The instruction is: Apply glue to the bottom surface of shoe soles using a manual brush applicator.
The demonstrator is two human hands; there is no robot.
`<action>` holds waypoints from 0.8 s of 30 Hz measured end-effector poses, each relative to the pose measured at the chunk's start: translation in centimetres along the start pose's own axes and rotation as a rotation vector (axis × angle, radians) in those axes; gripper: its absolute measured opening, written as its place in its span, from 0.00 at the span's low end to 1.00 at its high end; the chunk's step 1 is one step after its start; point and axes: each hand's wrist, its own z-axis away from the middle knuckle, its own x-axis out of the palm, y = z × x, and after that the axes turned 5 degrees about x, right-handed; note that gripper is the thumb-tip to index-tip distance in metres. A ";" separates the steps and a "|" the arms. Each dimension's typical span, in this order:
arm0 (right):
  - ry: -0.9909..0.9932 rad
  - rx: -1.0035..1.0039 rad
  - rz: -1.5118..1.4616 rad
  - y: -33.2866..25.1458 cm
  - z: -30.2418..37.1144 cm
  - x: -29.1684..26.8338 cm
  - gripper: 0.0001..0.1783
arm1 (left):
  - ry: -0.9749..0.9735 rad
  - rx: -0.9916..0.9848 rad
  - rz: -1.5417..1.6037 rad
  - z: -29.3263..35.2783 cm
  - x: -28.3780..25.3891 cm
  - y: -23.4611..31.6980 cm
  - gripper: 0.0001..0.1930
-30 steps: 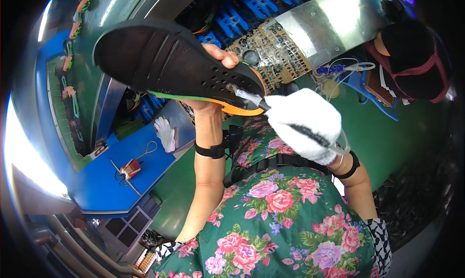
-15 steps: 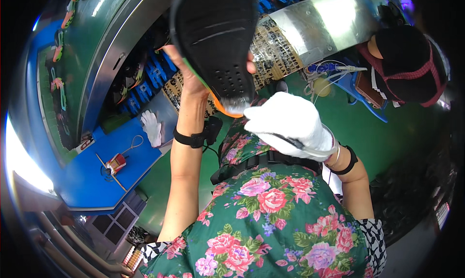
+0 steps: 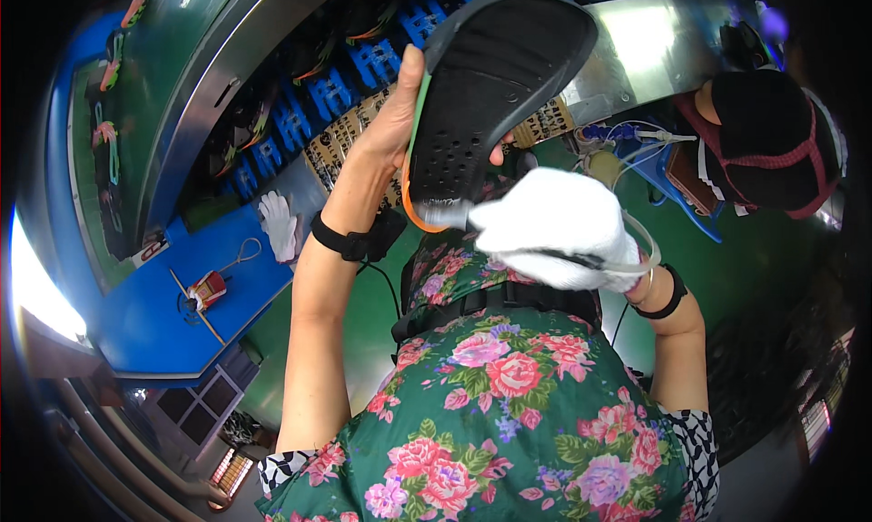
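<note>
My bare left hand (image 3: 392, 127) grips a black shoe sole (image 3: 490, 90) from beneath, with the thumb along its left edge and fingertips showing at the right edge. The sole has a cluster of small holes and a green-to-orange rim. My right hand (image 3: 556, 229), in a white knit glove, is closed around a brush. Only the pale, blurred bristles (image 3: 443, 215) of the brush show; they lie at the orange end of the sole, nearest my body. The glove hides the brush's handle.
Beyond the sole runs a line of blue racks (image 3: 331, 90) with a metal rim (image 3: 627, 54). At left, a blue table (image 3: 150, 318) bears a white glove (image 3: 279, 224) and a small red-and-white object (image 3: 207, 290). Another person (image 3: 763, 113) is at right, near a blue stool (image 3: 695, 204).
The sole's far end has swung to the right and tilted. The brush has shifted slightly along its near end, and my right hand has moved a little right.
</note>
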 end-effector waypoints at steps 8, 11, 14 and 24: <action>-0.115 -0.055 0.093 1.1 -0.9 -0.1 0.16 | 0.307 -0.158 -0.170 -0.2 0.4 0.2 0.46; -0.191 -0.023 0.105 0.9 -0.6 -0.4 0.15 | 0.304 -0.241 -0.265 -0.3 -0.2 0.6 0.51; 0.007 0.331 -0.320 0.2 -0.5 -1.1 0.07 | 0.323 -0.184 0.048 0.1 -0.4 0.2 0.57; 0.369 0.154 0.090 1.8 -3.5 -3.3 0.11 | 0.676 0.271 0.103 1.8 -0.8 -6.4 0.24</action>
